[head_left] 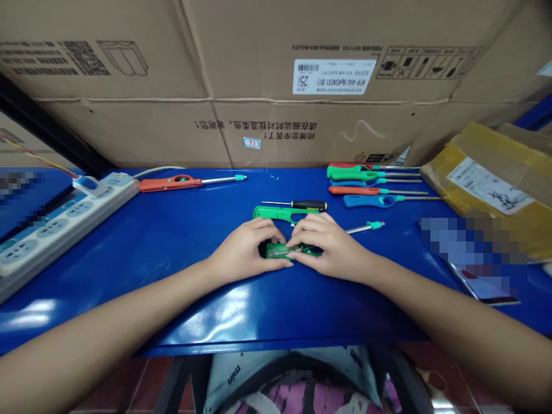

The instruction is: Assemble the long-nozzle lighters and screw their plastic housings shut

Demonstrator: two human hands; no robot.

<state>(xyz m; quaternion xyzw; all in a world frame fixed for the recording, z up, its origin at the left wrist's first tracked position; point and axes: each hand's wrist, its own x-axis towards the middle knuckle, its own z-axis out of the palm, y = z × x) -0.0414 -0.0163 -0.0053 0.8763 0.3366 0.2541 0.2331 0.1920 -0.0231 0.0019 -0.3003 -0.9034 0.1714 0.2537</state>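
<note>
Both hands meet over the blue table around an opened green lighter body (278, 250), whose inner parts show. My left hand (250, 248) curls round its left end, thumb along the near side and fingers behind. My right hand (323, 244) pinches at the middle of the body, with its fingertips on small parts inside; what exactly they grip is too small to tell. A metal lighter tube (362, 228) with a teal tip sticks out to the right from behind my right hand. Just beyond lie the other green shell half (276, 213) and a black and yellow screwdriver (308, 204).
An orange lighter (172, 183) lies back left, near a white power strip (64, 221). Several coloured lighters (371, 190) lie at the back right. A yellow-taped carton (483, 172) and a phone (474, 270) are on the right. Cardboard (259, 75) walls off the back.
</note>
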